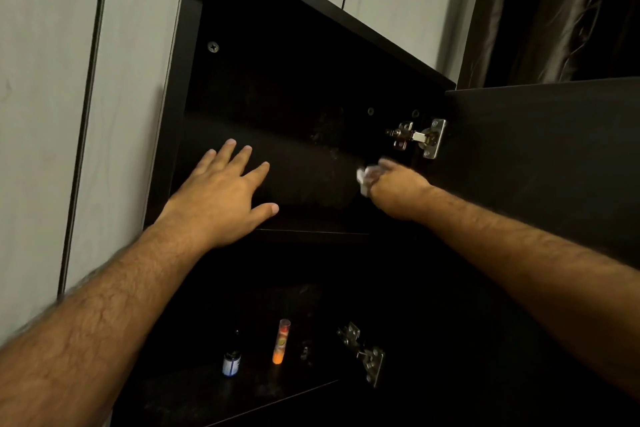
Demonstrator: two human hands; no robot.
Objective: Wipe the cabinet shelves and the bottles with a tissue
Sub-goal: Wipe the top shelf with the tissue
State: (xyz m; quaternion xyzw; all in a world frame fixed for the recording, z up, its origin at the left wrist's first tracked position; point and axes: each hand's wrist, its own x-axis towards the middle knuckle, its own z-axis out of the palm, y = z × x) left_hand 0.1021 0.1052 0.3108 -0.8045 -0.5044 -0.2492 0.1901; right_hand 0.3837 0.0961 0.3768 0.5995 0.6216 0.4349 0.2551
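While right-hand fingers clutch tissue, left-hand fingers splayed on upper shelf; two bottles below.

Head view, close, facing open cabinet
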